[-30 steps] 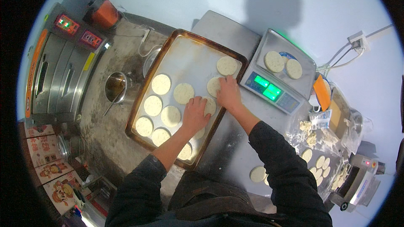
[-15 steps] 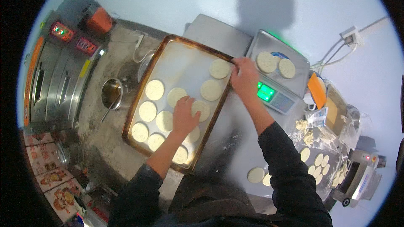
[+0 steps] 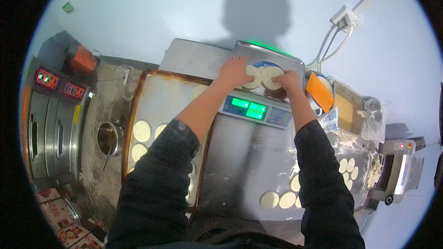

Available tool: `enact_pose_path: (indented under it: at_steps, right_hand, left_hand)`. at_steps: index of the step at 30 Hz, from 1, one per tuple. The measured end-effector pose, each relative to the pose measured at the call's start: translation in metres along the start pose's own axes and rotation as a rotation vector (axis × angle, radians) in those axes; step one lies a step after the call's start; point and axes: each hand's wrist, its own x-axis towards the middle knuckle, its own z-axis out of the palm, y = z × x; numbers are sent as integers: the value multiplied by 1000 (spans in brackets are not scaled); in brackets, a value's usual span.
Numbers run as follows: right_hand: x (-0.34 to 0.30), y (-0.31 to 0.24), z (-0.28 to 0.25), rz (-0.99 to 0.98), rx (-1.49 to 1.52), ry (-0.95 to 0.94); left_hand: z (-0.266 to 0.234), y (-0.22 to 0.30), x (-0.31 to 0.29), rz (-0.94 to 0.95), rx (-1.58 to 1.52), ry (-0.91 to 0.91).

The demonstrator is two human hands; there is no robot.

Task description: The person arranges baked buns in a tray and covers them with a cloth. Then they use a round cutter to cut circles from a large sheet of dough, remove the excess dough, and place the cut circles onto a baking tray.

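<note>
Two pale, flat dough rounds lie side by side on the digital scale [image 3: 294, 64], over a blue patch on its pan. My left hand [image 3: 234, 71] grips the left dough round [image 3: 252, 78] at its edge, with the thumb side against it. My right hand [image 3: 289, 81] pinches the right dough round [image 3: 271, 77] from its right edge. The undersides of both rounds are hidden, so I cannot tell whether they are lifted off the pan. Left of the scale, a dark-rimmed baking tray [image 3: 161, 99] holds several dough rounds [image 3: 141, 131], partly covered by my left sleeve.
More dough rounds [image 3: 269, 199] lie on the metal table [image 3: 230, 157] at the front and right. An orange card [image 3: 319, 92] and a cardboard box [image 3: 347, 106] stand right of the scale. A machine [image 3: 397, 170] is far right, an oven [image 3: 53, 133] far left, a metal pot [image 3: 109, 138] nearer.
Both hands have left the baking tray and moved to the scale, where they now hold the two dough rounds. The view has shifted, so the tray sits lower and further left.
</note>
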Motion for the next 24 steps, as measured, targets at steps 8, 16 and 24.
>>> enact_pose_path:
  at_steps: [8,16,24]
  right_hand:
    - [-68,4,2,135,1049,-144]
    - [-150,7,-4,185,1638,-459]
    - [-220,-108,110,198,1347,-874]
  left_hand:
    - [31,-17,55,-23,232,-261]
    - [-3,-43,20,-86,-421,-184]
    - [-95,-215,-160,-422,-1312,107]
